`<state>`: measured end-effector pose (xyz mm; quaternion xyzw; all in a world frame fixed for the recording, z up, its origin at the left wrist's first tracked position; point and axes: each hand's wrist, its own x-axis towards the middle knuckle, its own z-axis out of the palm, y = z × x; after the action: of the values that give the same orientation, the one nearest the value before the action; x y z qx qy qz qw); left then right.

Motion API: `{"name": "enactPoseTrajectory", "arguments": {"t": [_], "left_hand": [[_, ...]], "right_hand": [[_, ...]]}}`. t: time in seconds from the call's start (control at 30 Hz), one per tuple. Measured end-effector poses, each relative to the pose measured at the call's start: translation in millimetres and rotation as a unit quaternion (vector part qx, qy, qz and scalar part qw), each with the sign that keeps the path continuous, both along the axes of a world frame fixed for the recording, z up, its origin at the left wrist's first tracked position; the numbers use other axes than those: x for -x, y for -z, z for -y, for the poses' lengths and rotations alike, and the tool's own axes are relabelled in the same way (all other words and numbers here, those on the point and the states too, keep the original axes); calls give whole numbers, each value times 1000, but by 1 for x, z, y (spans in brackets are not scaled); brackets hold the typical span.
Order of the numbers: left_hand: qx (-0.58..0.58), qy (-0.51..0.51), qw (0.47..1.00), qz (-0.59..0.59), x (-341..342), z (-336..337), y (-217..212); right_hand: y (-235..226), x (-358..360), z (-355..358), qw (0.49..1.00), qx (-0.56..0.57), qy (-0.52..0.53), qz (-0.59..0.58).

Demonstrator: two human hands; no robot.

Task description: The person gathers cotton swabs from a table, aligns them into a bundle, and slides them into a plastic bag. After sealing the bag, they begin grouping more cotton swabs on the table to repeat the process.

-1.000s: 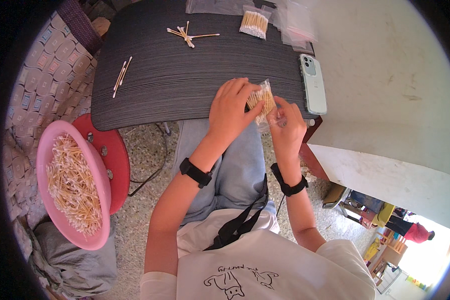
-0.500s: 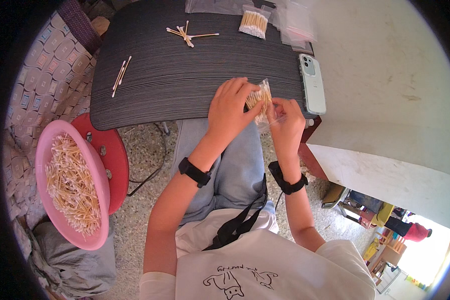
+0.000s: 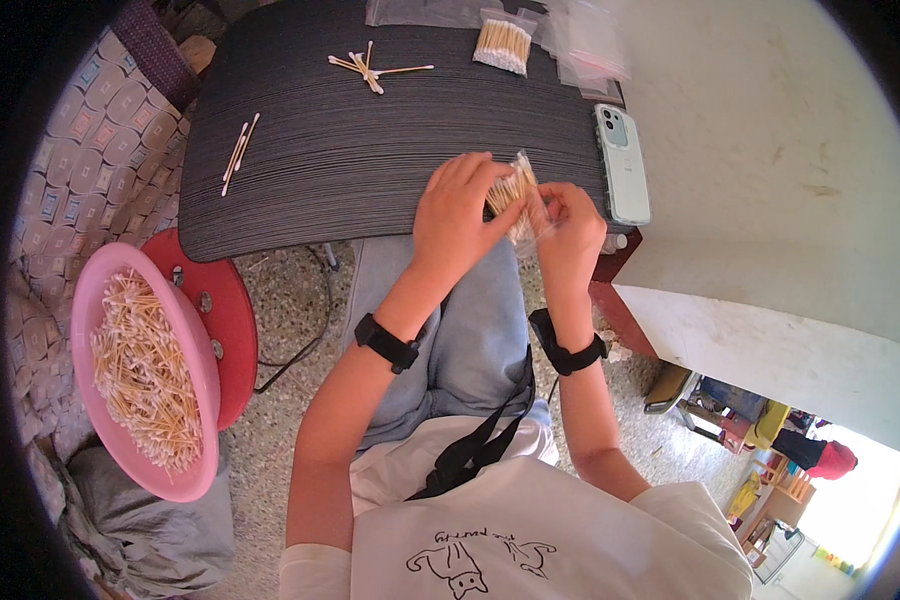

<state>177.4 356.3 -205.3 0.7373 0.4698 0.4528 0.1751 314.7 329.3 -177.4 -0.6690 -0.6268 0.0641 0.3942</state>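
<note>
Over the near edge of the dark table, my left hand (image 3: 457,212) is closed round a clear plastic bag of cotton swabs (image 3: 513,198). My right hand (image 3: 571,228) pinches the right side of the same bag, its fingertips pressed on the clear film. The swabs lie bunched together inside, with white tips and pale sticks; my left fingers cover part of them. At the far side of the table stands another filled bag of cotton swabs (image 3: 502,43). Loose cotton swabs (image 3: 372,74) lie crossed on the table top, and a few more swabs (image 3: 240,155) rest at its left.
A pink basin (image 3: 210,400) heaped with cotton swabs sits on a red stool (image 3: 238,330) at the left. Empty clear bags (image 3: 592,45) are stacked at the far right of the table (image 3: 310,195). A pale phone (image 3: 625,170) lies along the right edge, beside a wall (image 3: 770,150).
My right hand has turned slightly and its fingers have curled more on the bag's edge. The bag has tilted a little to the left between my hands.
</note>
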Motion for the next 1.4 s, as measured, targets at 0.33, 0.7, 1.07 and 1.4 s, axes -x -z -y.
{"name": "enactPoseTrajectory", "arguments": {"t": [0.33, 0.7, 1.07, 1.4], "left_hand": [[42, 7, 999, 29, 3, -2, -4], [9, 9, 1000, -3, 3, 0, -2], [-32, 48, 998, -38, 4, 0, -3], [-6, 60, 997, -54, 7, 0, -4]], "right_hand": [[3, 4, -13, 1000, 11, 2, -29], [-1, -7, -6, 994, -26, -91, 60], [-14, -34, 12, 979, 70, -182, -65], [-4, -45, -2, 896, 236, -159, -342]]}}
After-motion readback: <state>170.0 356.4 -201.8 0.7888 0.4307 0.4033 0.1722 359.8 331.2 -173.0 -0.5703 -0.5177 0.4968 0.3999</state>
